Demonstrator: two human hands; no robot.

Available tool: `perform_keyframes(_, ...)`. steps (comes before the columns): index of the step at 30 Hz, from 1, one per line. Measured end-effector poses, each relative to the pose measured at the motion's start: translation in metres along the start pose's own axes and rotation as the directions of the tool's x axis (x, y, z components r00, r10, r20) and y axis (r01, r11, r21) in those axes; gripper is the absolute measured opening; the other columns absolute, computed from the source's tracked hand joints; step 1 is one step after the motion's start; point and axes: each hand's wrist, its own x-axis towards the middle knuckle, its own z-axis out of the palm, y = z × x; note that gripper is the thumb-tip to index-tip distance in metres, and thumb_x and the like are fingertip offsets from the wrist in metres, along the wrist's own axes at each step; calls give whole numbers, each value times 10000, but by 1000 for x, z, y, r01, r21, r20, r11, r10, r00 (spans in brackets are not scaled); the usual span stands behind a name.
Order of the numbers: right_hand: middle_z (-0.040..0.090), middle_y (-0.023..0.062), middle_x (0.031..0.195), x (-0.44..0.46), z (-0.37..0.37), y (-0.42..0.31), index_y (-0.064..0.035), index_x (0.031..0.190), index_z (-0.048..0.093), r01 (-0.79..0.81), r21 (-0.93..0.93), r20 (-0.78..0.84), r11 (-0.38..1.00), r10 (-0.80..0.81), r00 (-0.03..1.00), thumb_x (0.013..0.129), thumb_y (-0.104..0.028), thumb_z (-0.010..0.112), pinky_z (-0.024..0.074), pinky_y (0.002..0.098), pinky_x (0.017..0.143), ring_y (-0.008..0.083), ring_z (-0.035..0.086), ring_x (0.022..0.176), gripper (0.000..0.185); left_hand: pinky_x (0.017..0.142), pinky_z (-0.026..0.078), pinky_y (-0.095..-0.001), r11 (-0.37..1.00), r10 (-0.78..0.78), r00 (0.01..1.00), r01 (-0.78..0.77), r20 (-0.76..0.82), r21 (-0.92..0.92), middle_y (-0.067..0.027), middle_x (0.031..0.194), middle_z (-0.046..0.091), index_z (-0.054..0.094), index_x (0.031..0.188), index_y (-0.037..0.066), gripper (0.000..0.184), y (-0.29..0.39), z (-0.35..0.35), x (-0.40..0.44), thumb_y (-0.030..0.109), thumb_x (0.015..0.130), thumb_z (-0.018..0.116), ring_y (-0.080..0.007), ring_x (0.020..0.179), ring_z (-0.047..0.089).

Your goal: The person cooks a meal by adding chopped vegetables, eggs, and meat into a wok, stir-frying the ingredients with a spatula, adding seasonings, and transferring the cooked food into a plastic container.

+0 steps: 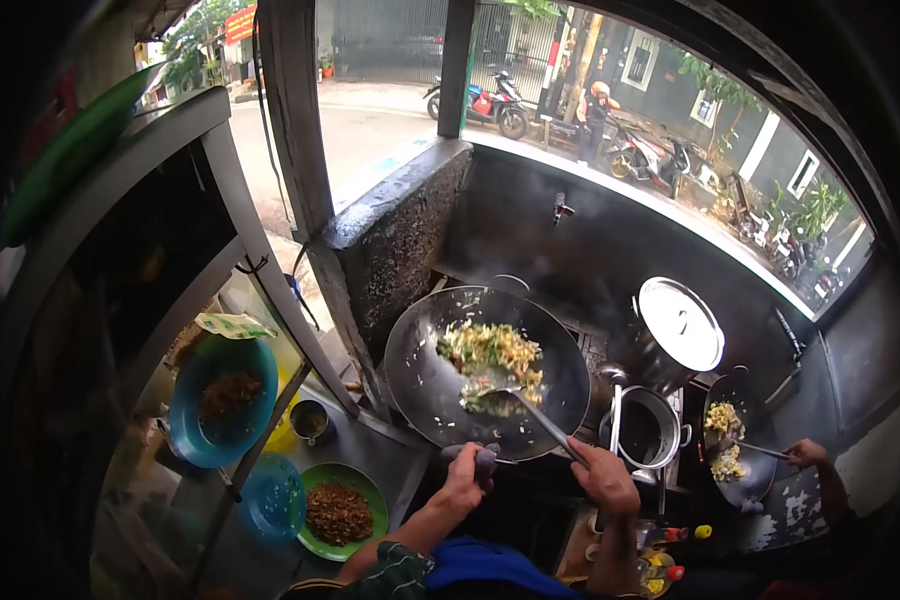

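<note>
My left hand [462, 482] is closed around a greyish cloth [486, 463] at the near rim of a large dark wok [415, 375]. The wok's near handle seems to be under the cloth, mostly hidden. My right hand [607, 480] grips the handle of a metal wok spatula [550, 428]. Its blade dips into the food at the wok's middle. That food, a loose heap of yellowish pieces and chopped greens [495, 348], lies in the wok, with pale bits scattered up the sides.
Right of the wok stand a ladle [615, 410], an open pot [660, 462] and a tall lidded pot [682, 325]. Another person's hand [808, 453] works a utensil in a second wok [755, 485]. At left are a green plate of brown food [375, 488] and blue bowls [260, 357].
</note>
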Motion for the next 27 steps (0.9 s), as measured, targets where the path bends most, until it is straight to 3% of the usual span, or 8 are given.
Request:
perform_keyframes(2,601,213,1072,20,16,16,-107,1269,508,-65,-2,76,998,65,995,806,-156,563,458,399,856,380,566,1005,469,409,367,-281,996,-54,998,51,43,72,0,619,540,570,757,150,158,2,-10,53,300,715,598,-139,512,515)
perform_keyframes(4,615,220,1009,64,52,34,-110,1282,491,-147,-6,19,989,148,989,818,-174,571,459,421,805,395,583,923,475,420,375,-285,984,100,991,-85,-90,156,-15,625,548,569,723,135,175,5,-9,88,307,706,592,-133,510,509)
perform_keyframes(6,618,205,941,81,72,45,-130,1290,485,-32,-70,-130,997,22,991,820,-177,583,456,435,770,387,588,868,483,454,403,-288,977,119,992,-108,-51,186,-12,651,560,559,730,134,152,-3,-17,87,284,753,572,-125,544,535)
perform_keyframes(12,632,178,914,-23,-38,-5,-143,1245,535,-102,-72,9,992,103,995,795,-151,601,464,426,795,357,600,866,455,497,410,-298,971,-230,971,233,69,-45,-16,679,553,544,857,122,121,-16,-31,-33,220,787,554,-150,588,538)
perform_keyframes(17,622,213,947,39,58,42,-131,1261,512,-40,-8,-96,999,40,995,809,-148,600,456,433,819,369,598,909,461,445,384,-275,978,146,978,-121,-147,170,-25,662,534,554,752,107,219,-5,6,67,311,702,615,-138,577,513)
perform_keyframes(20,585,219,1091,61,78,33,-119,1285,495,-107,57,-186,993,116,976,822,-126,612,457,392,840,362,571,1004,478,450,395,-277,984,136,984,-121,-115,128,-28,674,547,552,762,97,218,-27,-11,40,297,708,620,-147,583,531)
perform_keyframes(24,600,195,1072,19,37,19,-116,1287,496,-120,143,-212,982,149,966,832,-112,601,461,367,834,324,591,995,466,487,411,-282,985,-174,977,172,-122,-26,-4,716,576,559,849,141,123,-34,-40,-3,204,745,576,-140,595,544)
perform_keyframes(27,619,189,1050,-13,3,-5,-81,1249,526,-196,98,-123,976,207,971,823,-99,594,463,350,844,315,603,991,432,475,409,-278,999,15,1000,-15,0,-35,2,707,570,564,831,142,115,-7,-11,28,225,757,596,-126,587,537)
